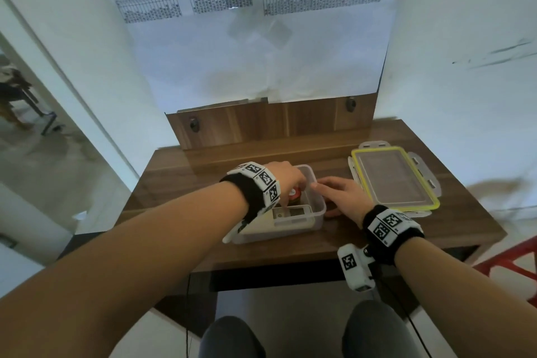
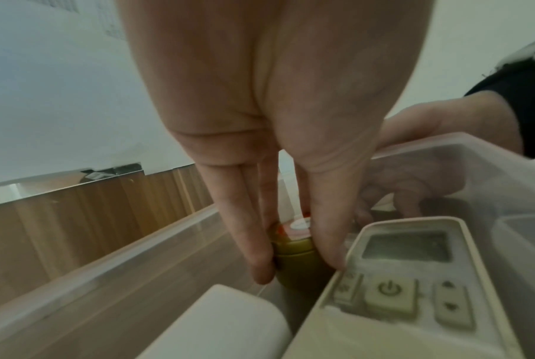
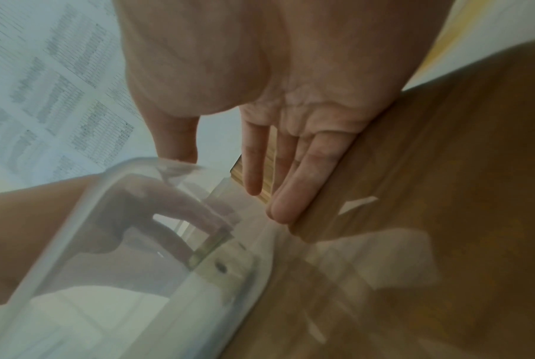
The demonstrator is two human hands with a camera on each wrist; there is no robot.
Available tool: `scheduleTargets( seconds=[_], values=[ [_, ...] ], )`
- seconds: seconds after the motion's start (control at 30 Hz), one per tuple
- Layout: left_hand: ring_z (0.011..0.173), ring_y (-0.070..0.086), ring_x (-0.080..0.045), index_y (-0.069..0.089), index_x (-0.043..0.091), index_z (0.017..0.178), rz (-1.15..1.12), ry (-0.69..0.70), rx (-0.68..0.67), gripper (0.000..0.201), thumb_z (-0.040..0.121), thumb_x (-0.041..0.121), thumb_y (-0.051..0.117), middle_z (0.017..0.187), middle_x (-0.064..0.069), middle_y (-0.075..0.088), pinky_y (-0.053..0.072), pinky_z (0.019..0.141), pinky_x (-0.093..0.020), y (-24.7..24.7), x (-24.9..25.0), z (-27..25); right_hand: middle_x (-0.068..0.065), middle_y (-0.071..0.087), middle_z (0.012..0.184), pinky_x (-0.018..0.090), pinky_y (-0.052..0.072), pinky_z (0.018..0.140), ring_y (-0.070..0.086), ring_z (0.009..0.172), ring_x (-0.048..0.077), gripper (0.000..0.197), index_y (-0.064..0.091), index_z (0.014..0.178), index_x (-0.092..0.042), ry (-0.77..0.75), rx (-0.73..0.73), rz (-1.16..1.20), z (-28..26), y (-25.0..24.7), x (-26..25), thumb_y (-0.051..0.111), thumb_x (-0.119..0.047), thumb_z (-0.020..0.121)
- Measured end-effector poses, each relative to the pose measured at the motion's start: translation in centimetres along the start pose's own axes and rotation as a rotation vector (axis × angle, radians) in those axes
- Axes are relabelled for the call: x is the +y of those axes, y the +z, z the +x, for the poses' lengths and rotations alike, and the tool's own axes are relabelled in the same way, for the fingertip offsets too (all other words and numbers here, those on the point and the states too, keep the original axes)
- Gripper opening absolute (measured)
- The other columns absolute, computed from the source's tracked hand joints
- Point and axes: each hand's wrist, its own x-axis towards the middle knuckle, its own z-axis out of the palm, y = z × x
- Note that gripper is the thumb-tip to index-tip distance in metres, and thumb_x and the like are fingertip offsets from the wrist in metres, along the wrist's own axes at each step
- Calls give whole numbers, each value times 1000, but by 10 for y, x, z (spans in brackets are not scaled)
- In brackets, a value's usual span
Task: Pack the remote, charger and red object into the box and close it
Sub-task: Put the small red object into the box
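Note:
A clear plastic box (image 1: 318, 208) stands open in the middle of the wooden table. Inside lie a white remote (image 1: 293, 214) with a small screen and a white charger block (image 1: 257, 228) to its left. My left hand (image 1: 293, 196) reaches down into the box's far end and pinches the red object (image 1: 296, 192). The left wrist view shows it as a small gold-bodied piece with a red and white top (image 2: 293, 252), held between thumb and fingers (image 2: 260, 262) beside the remote (image 2: 398, 291). My right hand (image 1: 334, 189) lies with straight fingers against the box's right side, its thumb at the rim (image 3: 174, 155).
The box's lid (image 1: 392, 180), clear with a yellow seal and side clips, lies flat on the table to the right of the box. A low wooden back panel (image 1: 261, 125) stands behind. The table's front edge (image 1: 290, 263) is close to my knees.

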Motion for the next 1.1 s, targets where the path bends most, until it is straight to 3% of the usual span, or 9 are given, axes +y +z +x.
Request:
scheduleTargets(
  seconds=[0.2, 0.43, 0.57, 0.67, 0.77, 0.87, 0.93, 1.0, 1.1],
  values=[
    [98, 63, -20, 60, 35, 128, -18, 24, 48, 40, 91, 20, 65, 120, -1, 64, 49, 74, -30, 11, -7, 4, 3, 68, 106, 44, 59, 82, 65, 99, 18, 22, 65, 104, -28, 7, 10, 10, 1, 2, 0, 66, -39, 85],
    [126, 53, -20, 50, 35, 141, -202, -6, 158, 59, 88, 14, 67, 142, 3, 54, 45, 99, -34, 14, -16, -30, -1, 67, 106, 42, 58, 84, 64, 97, 14, 29, 64, 112, -26, 69, -11, 0, -1, 2, -5, 64, -39, 86],
    [112, 56, -9, 55, 35, 134, -458, -21, 382, 44, 91, 32, 64, 131, 9, 57, 47, 99, -38, 24, -31, -76, 5, 69, 106, 38, 55, 89, 65, 98, 21, 30, 67, 104, -18, 106, -99, 79, -7, -9, -19, 58, -43, 90],
    [105, 57, -4, 63, 31, 125, -642, -105, 713, 33, 92, 34, 64, 119, 12, 62, 49, 96, -34, 51, -45, -99, -3, 71, 92, 19, 50, 73, 65, 88, 13, 29, 72, 103, -16, -132, 29, -219, -14, -35, -27, 62, -39, 89],
    [111, 56, -7, 60, 26, 130, -835, -290, 855, 40, 91, 28, 67, 126, 7, 61, 47, 97, -32, 83, -54, -104, -1, 70, 93, 30, 51, 81, 65, 88, 15, 28, 71, 104, -13, -245, 137, -529, -14, -63, -23, 70, -33, 84],
    [130, 48, -16, 47, 24, 142, -1010, -388, 859, 55, 91, 25, 67, 142, 1, 50, 41, 107, -39, 109, -52, -93, 6, 67, 117, 36, 48, 97, 62, 108, 20, 50, 64, 120, -11, -139, 129, -773, -13, -82, -7, 76, -36, 77],
    [137, 40, -20, 36, 25, 150, -1147, -435, 834, 64, 92, 22, 65, 153, -1, 39, 36, 111, -43, 118, -53, -82, 4, 59, 131, 30, 42, 99, 56, 118, 20, 68, 57, 130, -16, -41, 109, -890, -21, -86, -3, 78, -45, 72],
    [139, 40, -23, 29, 30, 153, -1407, -480, 801, 69, 93, 19, 63, 156, -1, 36, 34, 113, -46, 125, -57, -70, 2, 58, 129, 28, 41, 92, 55, 112, 19, 74, 55, 131, -18, 45, 53, -986, -27, -86, 1, 78, -50, 69],
    [131, 49, -25, 37, 40, 147, -1620, -542, 734, 69, 84, 28, 63, 152, 1, 44, 37, 110, -51, 129, -64, -56, -1, 60, 117, 27, 43, 85, 56, 104, 19, 60, 61, 121, -19, 64, 26, -1071, -33, -86, 5, 80, -43, 70]
  ],
)
